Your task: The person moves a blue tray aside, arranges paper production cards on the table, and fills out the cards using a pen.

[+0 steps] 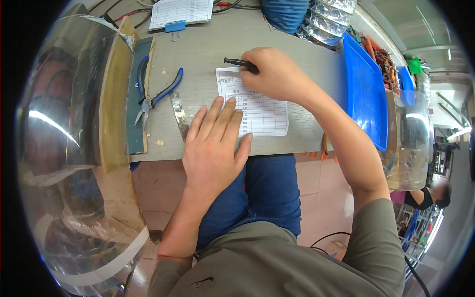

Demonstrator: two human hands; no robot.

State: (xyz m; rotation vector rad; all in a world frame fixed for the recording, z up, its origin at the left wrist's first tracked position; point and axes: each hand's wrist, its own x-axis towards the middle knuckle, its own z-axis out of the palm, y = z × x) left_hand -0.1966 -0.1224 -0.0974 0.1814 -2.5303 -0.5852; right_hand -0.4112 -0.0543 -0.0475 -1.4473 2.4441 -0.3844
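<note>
A printed paper form (267, 116) with a table of rows lies on the grey workbench in front of me. My left hand (215, 136) rests flat on its left edge, fingers stretched out. Over the form's upper part, my right hand (274, 74) is closed around a black pen (240, 62), whose one end sticks out to the left. The hand hides the pen's other end and part of the form. Left of the form are blue-handled pliers (158, 91), their handles spread, and a worn metal strip (178, 115), perhaps a ruler.
A blue tray (366, 94) stands at the bench's right edge. At the back lies a stack of printed sheets (180, 12) with a blue binder clip (175, 26), near cables and a blue flexible duct (284, 14). Clear plastic covers (64, 114) bound the left. Another person (423, 197) is far right.
</note>
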